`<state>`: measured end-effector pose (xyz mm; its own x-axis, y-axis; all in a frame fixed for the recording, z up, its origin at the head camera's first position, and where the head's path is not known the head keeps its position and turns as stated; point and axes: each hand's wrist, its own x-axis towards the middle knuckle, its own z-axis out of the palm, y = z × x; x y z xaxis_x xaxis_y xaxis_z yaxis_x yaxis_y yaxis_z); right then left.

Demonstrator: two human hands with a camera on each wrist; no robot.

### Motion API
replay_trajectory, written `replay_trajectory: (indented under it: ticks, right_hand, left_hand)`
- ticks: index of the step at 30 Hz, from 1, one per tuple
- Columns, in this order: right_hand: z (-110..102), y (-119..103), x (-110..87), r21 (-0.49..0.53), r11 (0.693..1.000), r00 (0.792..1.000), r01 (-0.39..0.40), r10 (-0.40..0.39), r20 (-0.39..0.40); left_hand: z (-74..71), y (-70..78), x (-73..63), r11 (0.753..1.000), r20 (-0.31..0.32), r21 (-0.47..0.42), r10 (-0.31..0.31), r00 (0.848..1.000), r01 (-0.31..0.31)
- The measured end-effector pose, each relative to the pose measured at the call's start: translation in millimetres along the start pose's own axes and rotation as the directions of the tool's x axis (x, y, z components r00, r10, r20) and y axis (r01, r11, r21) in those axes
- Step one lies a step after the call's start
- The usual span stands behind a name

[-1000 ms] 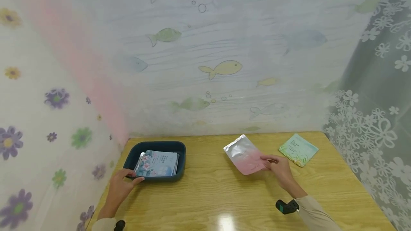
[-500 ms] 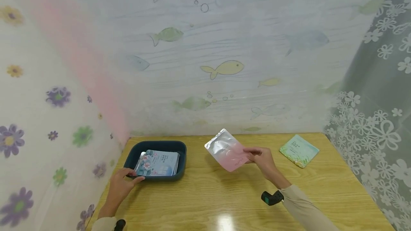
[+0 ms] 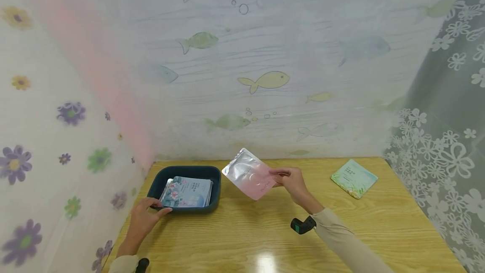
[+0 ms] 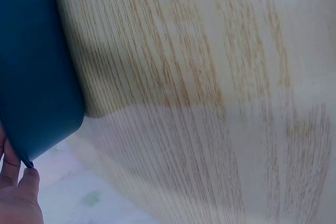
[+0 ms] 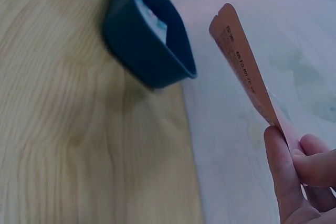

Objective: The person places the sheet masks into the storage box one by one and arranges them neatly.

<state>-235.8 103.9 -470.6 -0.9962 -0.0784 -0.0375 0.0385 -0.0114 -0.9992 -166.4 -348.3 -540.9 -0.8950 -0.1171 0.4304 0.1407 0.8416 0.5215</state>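
Pinched at its edge between thumb and fingers of my right hand (image 3: 291,182) is a pink and silver foil sachet (image 3: 250,175), held tilted above the table right of the basin. In the right wrist view the sachet (image 5: 244,66) shows nearly edge-on, with small print on its back. My left hand (image 3: 145,216) grips the near left rim of the dark blue plastic basin (image 3: 216,188), thumb and fingers about the rim. Inside the basin lies a small stack of sachets (image 3: 187,193), a blue floral one on top.
A green sachet (image 3: 354,179) lies flat at the right of the wooden table (image 3: 235,239). Behind the table's far edge hangs a fish-print curtain (image 3: 265,129). Flower-patterned sheeting (image 3: 75,159) bounds the left, and lace-like white flowers (image 3: 424,151) cover the right side.
My right hand has moved left with the pink and silver sachet, bringing it close to the basin. The left hand stays on the rim.
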Motion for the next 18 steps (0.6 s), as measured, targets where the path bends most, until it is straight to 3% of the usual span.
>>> replay_trajectory:
  ticks: [18]
  right_hand:
    - [54,-5,25.8,0.020,0.999,0.992,-0.025,0.022,0.125]
  left_hand:
    - [1.4,-2.0,-1.9,1.000,-0.005,-0.004,0.000,1.000,0.000]
